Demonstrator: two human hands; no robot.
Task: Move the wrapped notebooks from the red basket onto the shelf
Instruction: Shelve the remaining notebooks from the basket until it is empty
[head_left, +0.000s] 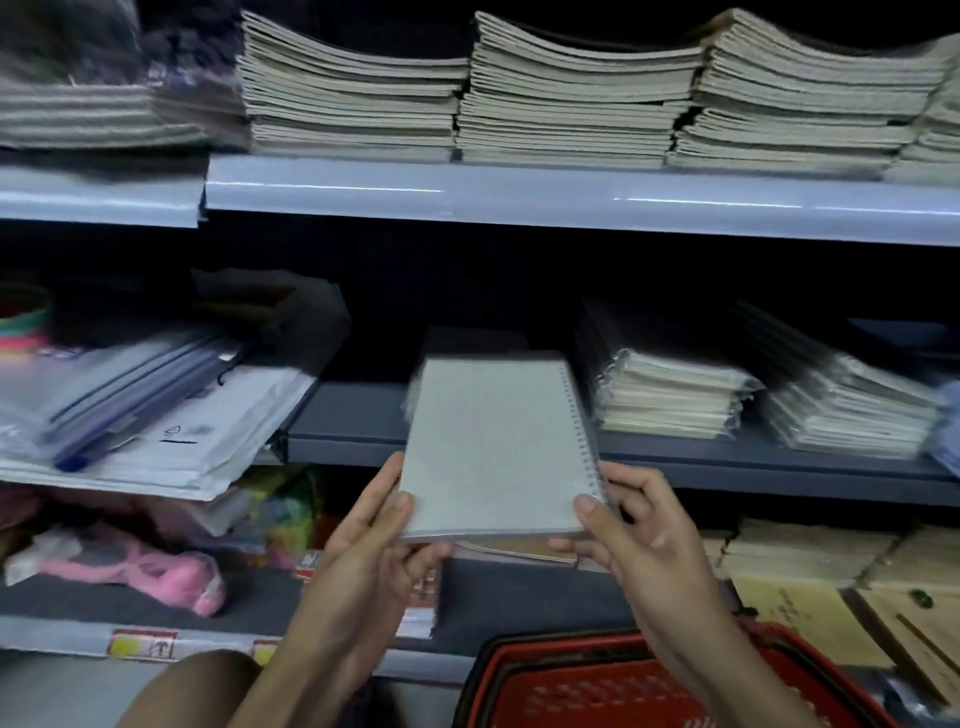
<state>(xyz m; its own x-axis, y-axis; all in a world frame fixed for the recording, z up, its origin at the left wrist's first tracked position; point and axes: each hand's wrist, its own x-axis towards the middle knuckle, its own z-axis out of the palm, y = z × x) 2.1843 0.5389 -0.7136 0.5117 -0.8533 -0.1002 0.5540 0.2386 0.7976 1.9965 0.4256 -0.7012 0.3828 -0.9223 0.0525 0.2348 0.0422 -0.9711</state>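
A grey spiral-bound wrapped notebook (493, 447) is held flat in front of the middle shelf (353, 431), its far end over the shelf's front edge. My left hand (384, 525) grips its near left corner, thumb on top. My right hand (628, 519) grips the near right corner by the spiral, thumb on the cover. The red basket (613, 686) sits low at the bottom right, under my right forearm; no notebooks show inside it.
Stacks of wrapped notebooks (670, 395) lie on the middle shelf to the right, with plastic folders (130, 410) overhanging on the left. The upper shelf (519, 197) carries tall paper stacks. Below are a pink toy (156, 571) and brown notebooks (810, 571).
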